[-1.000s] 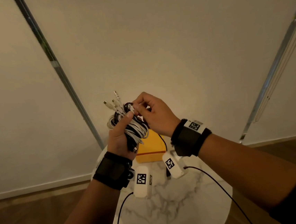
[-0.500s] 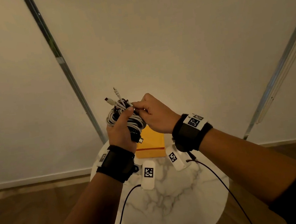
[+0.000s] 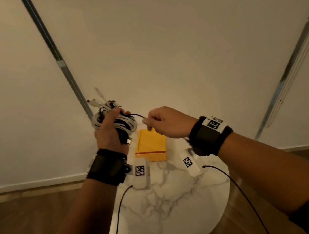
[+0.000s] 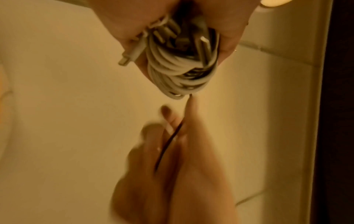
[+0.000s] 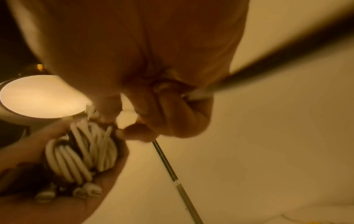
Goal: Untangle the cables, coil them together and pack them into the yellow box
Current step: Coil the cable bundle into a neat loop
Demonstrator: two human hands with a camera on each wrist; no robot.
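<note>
My left hand (image 3: 111,128) grips a coiled bundle of white and black cables (image 3: 126,122) held up above the table, with white plug ends (image 3: 96,101) sticking out at its top and a black plug hanging below. In the left wrist view the cable bundle (image 4: 184,72) fills my palm. My right hand (image 3: 162,123) pinches a thin black cable end (image 3: 137,115) that runs out of the bundle to the right. The yellow box (image 3: 150,143) lies open on the round marble table (image 3: 173,205), below and between my hands.
The table is small and round; wooden floor (image 3: 28,223) lies around it. A white wall with two slanted metal rails (image 3: 59,61) stands behind. Thin black wrist-camera leads (image 3: 237,186) hang over the tabletop.
My right hand has pulled away from the bundle to the right, drawing a short length of black cable out with it. The left hand keeps its grip on the coil.
</note>
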